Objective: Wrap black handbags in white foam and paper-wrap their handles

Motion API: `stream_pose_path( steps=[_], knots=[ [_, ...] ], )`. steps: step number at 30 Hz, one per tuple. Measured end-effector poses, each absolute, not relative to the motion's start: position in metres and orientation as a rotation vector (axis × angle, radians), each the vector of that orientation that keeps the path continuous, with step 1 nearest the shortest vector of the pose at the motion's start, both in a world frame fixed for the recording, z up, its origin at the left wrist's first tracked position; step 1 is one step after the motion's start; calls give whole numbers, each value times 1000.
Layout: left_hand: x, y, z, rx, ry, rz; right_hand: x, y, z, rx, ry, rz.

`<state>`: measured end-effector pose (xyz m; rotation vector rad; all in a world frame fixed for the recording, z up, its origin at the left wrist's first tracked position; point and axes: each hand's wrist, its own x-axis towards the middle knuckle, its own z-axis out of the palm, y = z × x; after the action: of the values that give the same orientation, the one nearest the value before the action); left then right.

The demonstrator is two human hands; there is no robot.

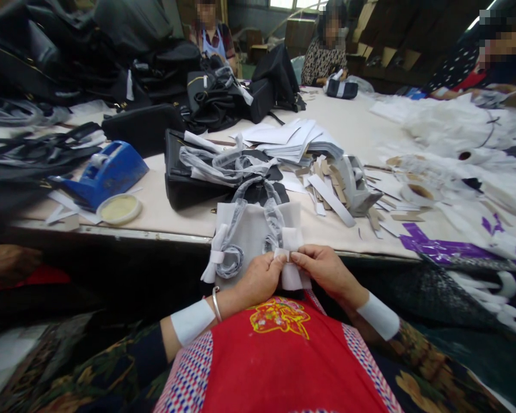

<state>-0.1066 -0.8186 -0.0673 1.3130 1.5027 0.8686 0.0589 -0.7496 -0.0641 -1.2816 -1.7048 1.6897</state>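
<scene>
A grey handbag (pixel 249 229) with plastic-wrapped handles leans against the table edge in front of me. My left hand (pixel 260 279) and my right hand (pixel 327 271) meet at its right handle. Both pinch a small white paper wrap (pixel 290 258) folded round that handle. The left handle (pixel 227 258) carries a white wrap too and hangs loose. Both wrists wear white bands, and the left one also has a bracelet.
A blue tape dispenser (pixel 107 172) and a round lid (pixel 119 209) lie at left. A black bag (pixel 198 172) stands behind the grey one. Paper strips (pixel 327 195), tape rolls (pixel 417 192) and white wrapping cover the right. Other people sit at the far side.
</scene>
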Motion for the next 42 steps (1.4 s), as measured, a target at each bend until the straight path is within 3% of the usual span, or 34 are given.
stream_pose_path(
  steps=[7, 13, 23, 30, 42],
  knots=[
    [-105, -818, -69, 1298, 1512, 886, 55, -755, -70, -1392, -1774, 1481],
    [-102, -818, -69, 1325, 1567, 918, 55, -755, -59, -1276, -1662, 1778],
    [-101, -818, -76, 1273, 1529, 923, 47, -755, -69, -1387, -1671, 1555],
    [-103, -820, -72, 1139, 1412, 887, 65, -753, -56, -1101, -1691, 1925],
    [-105, -822, -83, 1065, 1270, 856, 56, -755, -56, -1274, -1608, 1817]
  ],
)
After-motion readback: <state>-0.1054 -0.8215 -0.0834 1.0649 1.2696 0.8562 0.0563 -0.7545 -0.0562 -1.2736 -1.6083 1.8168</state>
